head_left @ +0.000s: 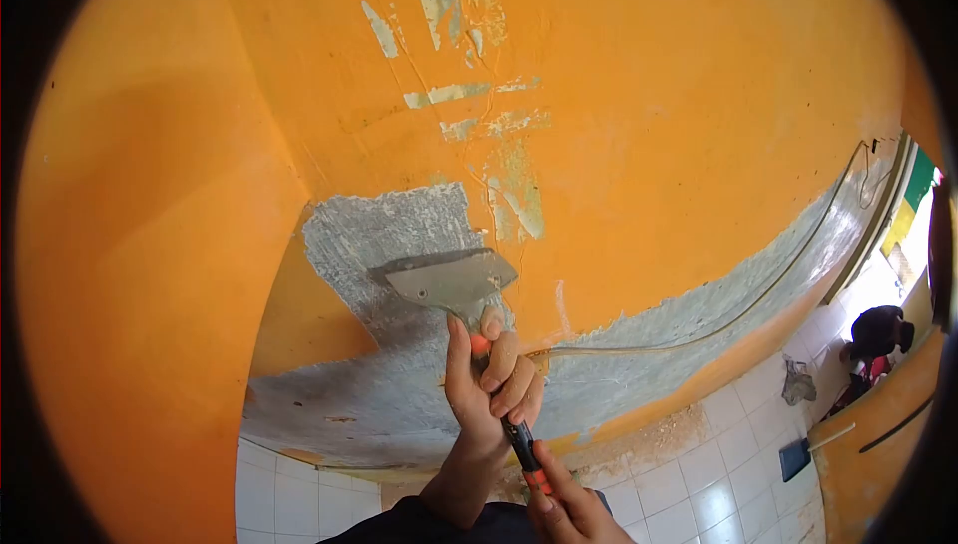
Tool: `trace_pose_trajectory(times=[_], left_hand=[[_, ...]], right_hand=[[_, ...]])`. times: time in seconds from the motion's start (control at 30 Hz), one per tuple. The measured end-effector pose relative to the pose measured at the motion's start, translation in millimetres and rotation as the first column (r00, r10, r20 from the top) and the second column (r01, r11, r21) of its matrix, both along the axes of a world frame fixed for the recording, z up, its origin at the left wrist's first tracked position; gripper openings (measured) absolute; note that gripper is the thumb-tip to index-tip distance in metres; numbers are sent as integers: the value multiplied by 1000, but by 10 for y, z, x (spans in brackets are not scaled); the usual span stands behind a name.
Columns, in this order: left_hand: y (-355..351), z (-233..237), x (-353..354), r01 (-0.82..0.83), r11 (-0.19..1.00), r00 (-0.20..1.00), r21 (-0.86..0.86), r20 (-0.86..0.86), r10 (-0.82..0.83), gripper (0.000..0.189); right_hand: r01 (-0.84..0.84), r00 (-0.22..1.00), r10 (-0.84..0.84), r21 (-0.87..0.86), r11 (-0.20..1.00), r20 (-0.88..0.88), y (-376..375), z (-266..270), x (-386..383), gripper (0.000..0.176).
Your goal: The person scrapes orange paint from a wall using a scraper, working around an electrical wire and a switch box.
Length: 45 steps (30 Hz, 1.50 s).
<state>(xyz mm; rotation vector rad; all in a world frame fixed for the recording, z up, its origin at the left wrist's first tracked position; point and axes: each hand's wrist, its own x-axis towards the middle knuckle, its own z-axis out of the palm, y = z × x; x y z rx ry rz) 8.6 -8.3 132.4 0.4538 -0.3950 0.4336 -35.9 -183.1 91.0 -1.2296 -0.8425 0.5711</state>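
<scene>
A wide-bladed scraper (454,281) lies against the wall, its blade over a rough grey bare patch (384,230). The right tip of the blade reaches onto the orange paint (639,185) beside the patch. My left hand (496,379) is closed around the upper handle just below the blade, thumb and fingertips pressed near its neck. Lower down, my right hand (571,504) is closed on the orange end of the same black-and-orange handle. Above the patch, the paint has several pale scraped marks (449,95).
A cable (689,346) runs along the grey lower band of the wall. White floor tiles (689,474) with crumbs by the wall lie below. At right are a blue dustpan (794,459), a grey plastic bag (798,382) and another person (878,334) near a bright doorway.
</scene>
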Motion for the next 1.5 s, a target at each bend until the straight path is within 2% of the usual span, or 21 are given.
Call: trace_pose_trajectory(times=[0.07,0.17,0.23,0.37,0.47,0.53,0.67,0.73,0.9,0.97,1.07,1.2,1.3,1.4,1.47,1.5], left_hand=[[31,92,14,14,999,999,34,51,-15,41],[24,82,-40,-29,998,1000,56,-3,29,40],[21,106,-41,-18,999,1000,42,6,17,40],[0,147,-80,5,1000,1000,-3,-16,-5,40],[9,63,-87,7,999,1000,33,-3,-7,40],[20,134,-27,23,999,999,30,48,-24,40],[22,201,-34,9,1000,999,21,50,-10,40],[-28,191,-71,-50,997,998,60,-38,52,39],[13,240,-19,-27,999,998,40,58,25,39],[1,141,-64,-14,999,1000,44,-21,15,39],[17,249,-9,10,1000,999,30,34,-11,39],[-18,236,-51,-4,999,1000,39,-6,4,39],[-23,275,-21,-7,999,1000,37,27,6,39],[1,285,-21,-22,999,1000,30,20,21,38],[-8,256,-27,-26,998,999,57,23,25,38],[-17,194,-45,-22,999,1000,44,14,21,37]], right_hand=[[1,1000,-1,-7,1000,13,-7,-5,-50,52],[-69,997,69,-5,998,-21,52,-10,-11,52],[-8,999,12,94,996,-44,71,-74,-100,52],[-97,984,97,3,995,-149,26,83,-51,52],[-73,991,85,105,992,-107,41,23,-83,52],[-8,1000,8,36,999,3,75,73,-57,53],[-49,998,52,80,996,-38,54,114,-30,53],[-80,988,90,80,994,-128,29,138,-61,53],[-109,987,118,76,991,-114,31,153,-2,54],[-84,988,93,81,993,-120,-6,107,-81,54],[-84,990,93,84,993,-110,54,196,-10,53],[-126,975,136,66,990,-174,-8,275,-39,52],[-70,991,81,98,993,-109,57,244,-6,52],[-93,990,97,44,995,-99,-4,247,8,52],[-147,970,129,-78,986,-205,-85,256,26,50],[-144,971,127,-74,987,-202,-63,242,23,50]])
